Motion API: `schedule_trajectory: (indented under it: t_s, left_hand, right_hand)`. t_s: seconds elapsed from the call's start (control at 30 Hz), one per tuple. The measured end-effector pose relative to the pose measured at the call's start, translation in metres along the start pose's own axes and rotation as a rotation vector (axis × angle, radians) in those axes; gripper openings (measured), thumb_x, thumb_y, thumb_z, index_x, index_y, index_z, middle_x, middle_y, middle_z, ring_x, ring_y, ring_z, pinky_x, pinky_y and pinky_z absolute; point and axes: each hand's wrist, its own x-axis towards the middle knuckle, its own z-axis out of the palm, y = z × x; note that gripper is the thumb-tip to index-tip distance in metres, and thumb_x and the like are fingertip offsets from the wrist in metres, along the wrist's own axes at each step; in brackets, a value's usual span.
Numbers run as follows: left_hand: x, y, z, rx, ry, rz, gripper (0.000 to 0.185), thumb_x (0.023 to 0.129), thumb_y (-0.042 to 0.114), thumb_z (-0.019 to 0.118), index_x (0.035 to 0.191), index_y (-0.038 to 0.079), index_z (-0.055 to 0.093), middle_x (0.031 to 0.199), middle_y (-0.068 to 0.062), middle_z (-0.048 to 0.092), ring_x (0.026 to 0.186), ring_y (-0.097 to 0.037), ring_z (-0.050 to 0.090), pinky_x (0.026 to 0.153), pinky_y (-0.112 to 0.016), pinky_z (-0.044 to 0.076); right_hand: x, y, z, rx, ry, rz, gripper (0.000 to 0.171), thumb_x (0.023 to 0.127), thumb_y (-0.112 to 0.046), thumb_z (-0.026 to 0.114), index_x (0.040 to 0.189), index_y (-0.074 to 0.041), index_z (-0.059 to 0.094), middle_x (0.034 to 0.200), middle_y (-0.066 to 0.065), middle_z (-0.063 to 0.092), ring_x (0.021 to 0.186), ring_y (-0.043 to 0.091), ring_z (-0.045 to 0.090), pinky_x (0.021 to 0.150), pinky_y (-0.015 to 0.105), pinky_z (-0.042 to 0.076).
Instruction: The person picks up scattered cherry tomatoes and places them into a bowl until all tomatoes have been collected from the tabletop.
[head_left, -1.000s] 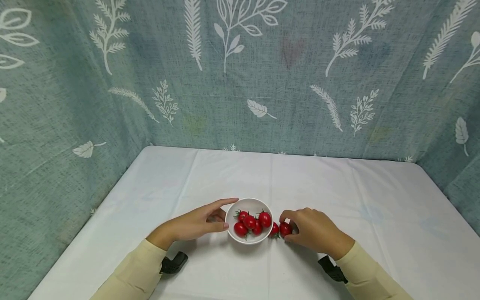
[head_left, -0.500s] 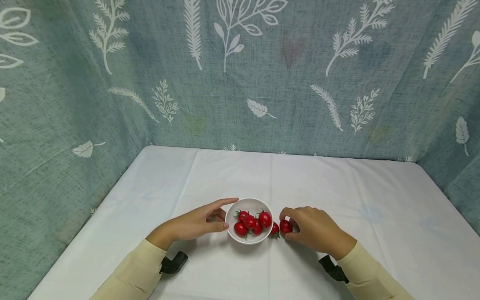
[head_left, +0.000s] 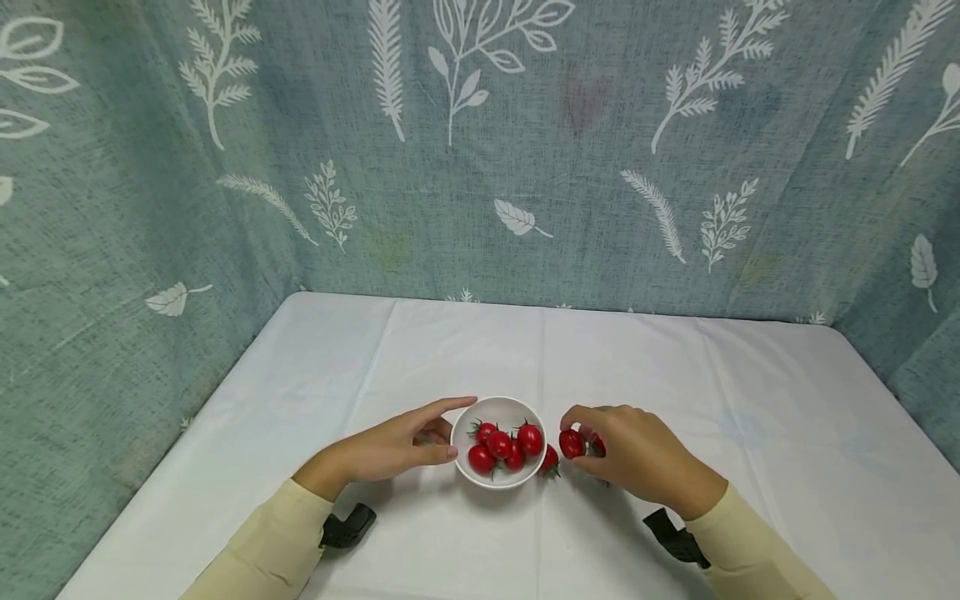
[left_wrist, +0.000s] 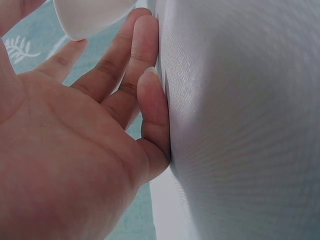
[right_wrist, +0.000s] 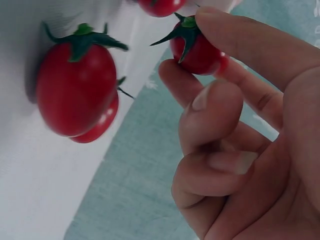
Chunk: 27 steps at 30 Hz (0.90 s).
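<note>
A white bowl (head_left: pixel 498 485) holds several red cherry tomatoes (head_left: pixel 498 444). My left hand (head_left: pixel 390 446) rests at its left side, straight thumb and index finger touching the rim. In the left wrist view, the outer fingers lie along the cloth below the bowl (left_wrist: pixel 92 17). Between thumb and index finger, my right hand (head_left: pixel 637 450) pinches a cherry tomato (head_left: pixel 572 443) with a green calyx, just right of the bowl. One loose cherry tomato (head_left: pixel 550 460) lies against the bowl's right side. Another tomato (head_left: pixel 597 446) shows partly behind the right fingers.
In the right wrist view, a large-looking tomato (right_wrist: pixel 77 90) on the cloth partly covers another tomato (right_wrist: pixel 102 122). A white cloth (head_left: pixel 450 350) covers the table. A blue-green leaf-patterned curtain (head_left: pixel 480 192) hangs behind and at the sides.
My right hand has moved slightly away from me and to the right, lifting the pinched tomato. Part of another tomato now shows behind its fingers. My left hand and the bowl stay put.
</note>
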Motion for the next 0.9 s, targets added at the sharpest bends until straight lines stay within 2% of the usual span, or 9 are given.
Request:
schedule_trajectory:
  t_s: [0.17, 0.4, 0.57, 0.73, 0.9]
  left_hand:
    - [-0.002, 0.001, -0.001, -0.003, 0.000, -0.001, 0.067, 0.099, 0.032, 0.065, 0.156, 0.036, 0.031, 0.122, -0.004, 0.063, 0.115, -0.020, 0.061, 0.096, -0.042, 0.046]
    - [-0.001, 0.001, 0.000, -0.010, -0.008, 0.011, 0.068, 0.098, 0.031, 0.065, 0.157, 0.033, 0.030, 0.121, -0.004, 0.064, 0.114, -0.021, 0.062, 0.096, -0.042, 0.045]
    - [0.000, 0.001, 0.000, -0.009, -0.003, 0.007, 0.068, 0.098, 0.030, 0.065, 0.157, 0.033, 0.030, 0.121, -0.004, 0.065, 0.114, -0.020, 0.062, 0.096, -0.042, 0.045]
    - [-0.001, 0.001, -0.001, -0.004, -0.003, 0.010, 0.068, 0.099, 0.031, 0.064, 0.157, 0.033, 0.030, 0.121, -0.005, 0.065, 0.114, -0.020, 0.062, 0.096, -0.042, 0.045]
    - [-0.001, 0.001, -0.001, -0.008, -0.006, 0.006, 0.067, 0.099, 0.031, 0.064, 0.156, 0.035, 0.030, 0.121, -0.005, 0.064, 0.115, -0.020, 0.062, 0.096, -0.042, 0.045]
  right_hand:
    - [0.000, -0.006, -0.005, 0.036, 0.006, -0.013, 0.034, 0.080, -0.024, 0.085, 0.108, -0.028, 0.067, 0.088, -0.013, 0.071, 0.073, 0.006, 0.062, 0.063, 0.022, 0.046]
    - [0.004, -0.017, -0.006, 0.045, 0.042, -0.075, 0.038, 0.080, -0.026, 0.085, 0.113, -0.027, 0.067, 0.091, -0.014, 0.071, 0.066, 0.000, 0.054, 0.063, 0.021, 0.045]
    - [0.010, -0.024, -0.003, 0.028, 0.077, -0.153, 0.037, 0.080, -0.025, 0.085, 0.113, -0.027, 0.067, 0.090, -0.015, 0.071, 0.079, 0.001, 0.062, 0.073, 0.029, 0.050]
    - [0.015, -0.031, 0.001, 0.042, 0.059, -0.150, 0.034, 0.081, -0.025, 0.084, 0.111, -0.028, 0.067, 0.091, -0.016, 0.070, 0.084, 0.005, 0.066, 0.079, 0.034, 0.051]
    - [0.020, -0.037, 0.004, 0.055, 0.016, -0.129, 0.033, 0.081, -0.026, 0.084, 0.109, -0.026, 0.067, 0.090, -0.014, 0.068, 0.080, 0.008, 0.063, 0.073, 0.029, 0.048]
